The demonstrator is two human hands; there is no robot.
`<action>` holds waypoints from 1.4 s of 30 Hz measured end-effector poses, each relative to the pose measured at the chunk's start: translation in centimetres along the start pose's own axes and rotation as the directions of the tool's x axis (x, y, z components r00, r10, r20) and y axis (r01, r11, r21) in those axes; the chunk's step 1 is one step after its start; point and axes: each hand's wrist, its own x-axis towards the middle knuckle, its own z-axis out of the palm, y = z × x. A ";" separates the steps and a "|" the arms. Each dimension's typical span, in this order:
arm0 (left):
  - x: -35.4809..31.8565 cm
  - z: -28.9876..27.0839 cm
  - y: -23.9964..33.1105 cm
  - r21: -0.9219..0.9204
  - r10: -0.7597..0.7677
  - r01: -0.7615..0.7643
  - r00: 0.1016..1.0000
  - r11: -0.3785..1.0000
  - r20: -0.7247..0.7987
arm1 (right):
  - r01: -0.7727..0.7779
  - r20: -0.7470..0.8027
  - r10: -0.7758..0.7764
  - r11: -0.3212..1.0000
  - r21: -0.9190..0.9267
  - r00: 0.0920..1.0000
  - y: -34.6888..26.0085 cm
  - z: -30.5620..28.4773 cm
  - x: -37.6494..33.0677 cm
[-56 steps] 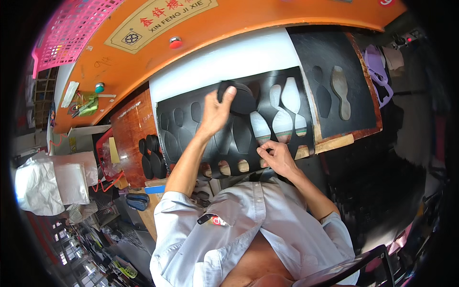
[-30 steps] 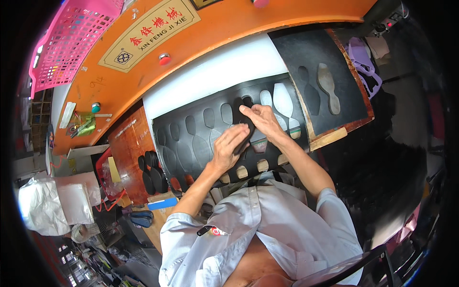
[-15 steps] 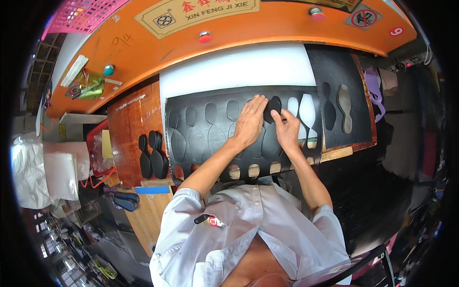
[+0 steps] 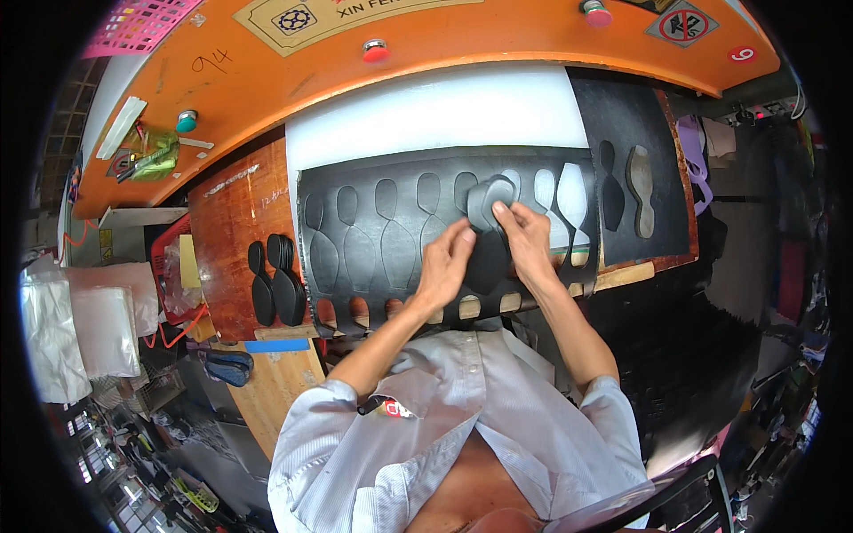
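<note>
A black sole-shaped piece (image 4: 489, 258), wider at both ends and narrow in the middle, is raised over a black sheet (image 4: 362, 231). My right hand (image 4: 531, 242) grips its right side, thumb on top. My left hand (image 4: 447, 266) is at the left edge, fingers bent and closed against the piece. Its upper end looks doubled, so there may be more than one layer; I cannot tell. Sole outlines are cut in a row across the sheet. Towards its right end, sole-shaped openings (image 4: 573, 200) show white underneath.
Stacked black sole pieces (image 4: 286, 289) lie on the reddish-brown board at left. At right, a black piece (image 4: 610, 191) and a grey sole-shaped form (image 4: 640, 191) rest on a dark mat. A white board (image 4: 435, 111) and an orange machine beam (image 4: 311, 71) with buttons stand beyond.
My left hand has come off the sheet, where it lay flat, and moved nearer to me. The sole piece is now lifted out between both hands.
</note>
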 end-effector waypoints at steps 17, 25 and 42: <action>-4.1 2.0 0.7 0.640 0.410 -0.233 0.901 0.732 -0.142 | -0.414 0.184 0.410 0.910 -0.018 0.893 2.4 -4.8 -7.5; -4.0 1.4 -0.6 0.639 0.431 -0.450 0.880 0.624 0.200 | -0.662 0.379 0.546 0.665 0.347 0.747 2.2 -4.9 -3.9; 4.1 -10.7 20.5 0.241 0.262 -0.213 0.946 0.947 -0.191 | -0.087 0.242 0.165 0.949 -0.303 0.956 2.9 -3.3 -5.9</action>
